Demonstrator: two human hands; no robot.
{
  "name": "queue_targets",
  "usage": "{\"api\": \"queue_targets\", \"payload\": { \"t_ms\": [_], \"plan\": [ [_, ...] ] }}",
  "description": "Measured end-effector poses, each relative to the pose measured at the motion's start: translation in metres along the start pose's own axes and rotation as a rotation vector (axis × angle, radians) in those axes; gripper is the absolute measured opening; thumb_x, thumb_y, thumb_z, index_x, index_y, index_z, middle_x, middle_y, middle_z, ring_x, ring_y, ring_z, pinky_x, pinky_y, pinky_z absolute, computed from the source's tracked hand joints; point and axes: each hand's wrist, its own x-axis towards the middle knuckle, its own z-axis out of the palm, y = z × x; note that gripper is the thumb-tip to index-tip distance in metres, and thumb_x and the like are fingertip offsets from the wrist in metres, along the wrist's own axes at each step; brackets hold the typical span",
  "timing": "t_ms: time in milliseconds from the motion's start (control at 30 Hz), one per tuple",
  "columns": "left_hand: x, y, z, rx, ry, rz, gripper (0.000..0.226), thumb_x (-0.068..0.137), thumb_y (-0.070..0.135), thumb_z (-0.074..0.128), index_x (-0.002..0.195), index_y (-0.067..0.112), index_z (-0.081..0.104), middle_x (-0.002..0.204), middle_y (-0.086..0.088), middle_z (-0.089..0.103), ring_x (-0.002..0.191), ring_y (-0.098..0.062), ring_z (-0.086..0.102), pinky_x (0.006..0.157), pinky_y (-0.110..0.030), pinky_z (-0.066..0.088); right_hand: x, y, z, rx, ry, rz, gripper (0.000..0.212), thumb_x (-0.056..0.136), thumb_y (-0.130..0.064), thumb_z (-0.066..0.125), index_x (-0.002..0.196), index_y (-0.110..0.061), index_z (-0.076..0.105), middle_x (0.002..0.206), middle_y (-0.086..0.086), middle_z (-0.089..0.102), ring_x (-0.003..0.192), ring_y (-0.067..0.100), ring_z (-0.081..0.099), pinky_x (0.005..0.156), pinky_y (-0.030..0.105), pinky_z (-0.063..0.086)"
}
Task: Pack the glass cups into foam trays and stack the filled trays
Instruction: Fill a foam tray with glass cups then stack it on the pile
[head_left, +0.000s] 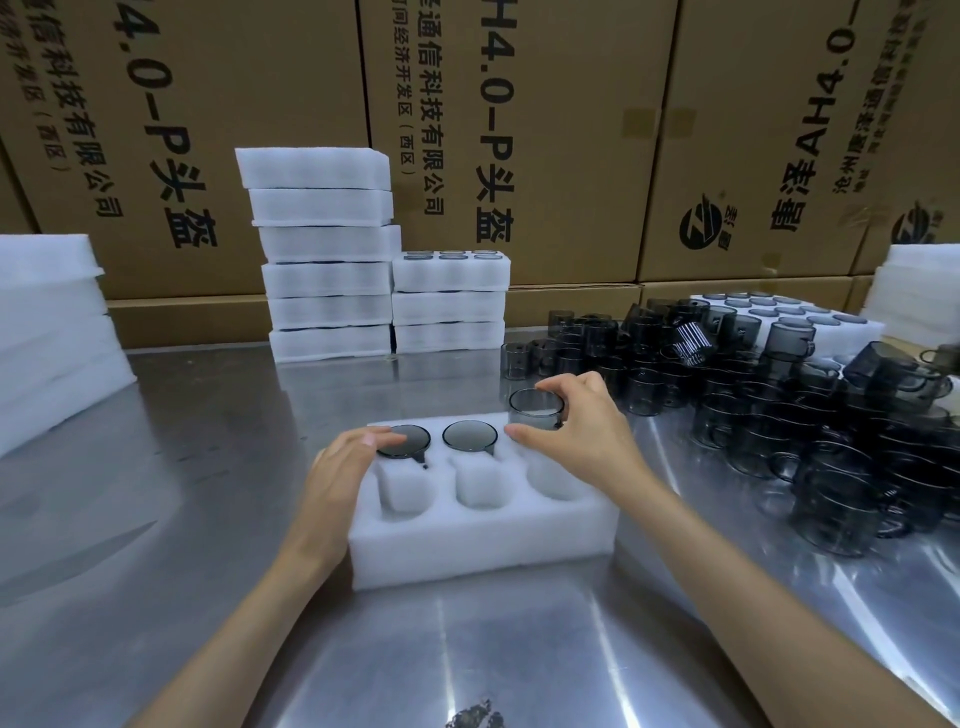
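Head view, looking down on a steel table (208, 519). White foam tray (483, 540) at centre, six pockets in two rows. Far row: smoky glass cup (408, 440) seated in the left pocket, second cup (470, 435) seated in the middle pocket, third cup (536, 410) upright and only partly sunk into the right pocket, rim well above the foam. Near row: three pockets holding nothing.

Right hand (576, 431) curled over the third cup, thumb on the near side, fingertips (545, 385) on the far rim, gripping it. Left hand (343, 467) laid flat on the tray's left edge, fingers straight, tips touching the rim of the left cup.

Loose heap of dark glass cups (779, 415) on the table to the right, several tipped on their sides. Behind the heap, larger foam tray (769, 312) filled with cups. At the back, tall stack of foam trays (324, 260), and just beside it a shorter stack (449, 301) with cup rims showing on top. More white foam (47, 338) piled at far left. Cardboard boxes (571, 130) with printed lettering along the rear.
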Motion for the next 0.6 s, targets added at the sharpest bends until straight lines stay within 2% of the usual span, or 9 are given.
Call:
{"api": "queue_targets", "payload": {
  "t_ms": [100, 200, 300, 367, 467, 533, 600],
  "plan": [
    [0.0, 0.004, -0.001, 0.035, -0.026, 0.008, 0.041, 0.089, 0.036, 0.029, 0.097, 0.028, 0.068, 0.118, 0.006, 0.061, 0.12, -0.013, 0.049, 0.109, -0.031, 0.03, -0.001, 0.001, -0.001, -0.012, -0.029, -0.013, 0.063, 0.068, -0.06, 0.072, 0.121, -0.031, 0.052, 0.106, -0.014, 0.038, 0.082, 0.001, 0.048, 0.073, 0.024, 0.041],
    [0.001, 0.01, -0.005, 0.108, -0.066, 0.016, 0.033, 0.092, 0.036, 0.034, 0.1, 0.03, 0.066, 0.116, 0.008, 0.061, 0.118, -0.01, 0.048, 0.106, -0.028, 0.029, 0.001, 0.002, -0.006, 0.055, -0.058, 0.022, 0.063, 0.077, -0.066, 0.057, 0.13, -0.032, 0.049, 0.112, -0.015, 0.04, 0.103, 0.007, 0.05, 0.088, 0.032, 0.044],
    [0.007, 0.018, -0.006, 0.224, -0.106, 0.048, 0.023, 0.1, 0.021, 0.044, 0.111, 0.021, 0.065, 0.12, 0.007, 0.06, 0.121, -0.012, 0.047, 0.105, -0.028, 0.03, 0.004, 0.009, -0.017, 0.248, 0.012, 0.017, 0.045, 0.094, -0.052, 0.038, 0.133, -0.032, 0.051, 0.124, -0.018, 0.048, 0.118, 0.001, 0.045, 0.095, 0.025, 0.034],
    [0.01, 0.025, -0.004, 0.296, -0.155, 0.043, 0.027, 0.099, 0.022, 0.046, 0.122, 0.021, 0.061, 0.129, 0.008, 0.055, 0.126, -0.011, 0.043, 0.107, -0.028, 0.029, 0.002, 0.015, -0.022, 0.284, 0.0, -0.026, 0.042, 0.1, -0.041, 0.031, 0.136, -0.031, 0.049, 0.135, -0.019, 0.048, 0.121, -0.007, 0.038, 0.1, 0.02, 0.028],
    [0.012, 0.037, 0.007, 0.431, -0.318, 0.08, 0.042, 0.099, 0.025, 0.045, 0.14, 0.026, 0.043, 0.147, 0.016, 0.035, 0.138, -0.004, 0.025, 0.112, -0.024, 0.021, -0.003, 0.023, -0.022, 0.191, -0.106, -0.112, 0.043, 0.102, -0.032, 0.025, 0.141, -0.029, 0.042, 0.144, -0.02, 0.04, 0.131, -0.008, 0.03, 0.112, 0.023, 0.022],
    [0.012, 0.042, 0.02, 0.572, -0.473, 0.142, 0.051, 0.1, 0.028, 0.039, 0.148, 0.032, 0.023, 0.153, 0.023, 0.013, 0.142, 0.003, 0.007, 0.116, -0.023, 0.008, -0.004, 0.025, -0.019, 0.125, -0.157, -0.137, 0.047, 0.099, -0.036, 0.02, 0.142, -0.031, 0.04, 0.145, -0.022, 0.035, 0.136, -0.006, 0.025, 0.116, 0.028, 0.019],
    [0.014, 0.049, 0.037, 0.678, -0.566, 0.216, 0.055, 0.101, 0.028, 0.034, 0.15, 0.032, 0.01, 0.155, 0.023, -0.001, 0.143, 0.003, -0.003, 0.115, -0.024, -0.002, -0.004, 0.025, -0.017, 0.082, -0.165, -0.155, 0.055, 0.093, -0.041, 0.015, 0.141, -0.032, 0.04, 0.145, -0.024, 0.034, 0.137, -0.007, 0.022, 0.117, 0.028, 0.018]
  ]
}}
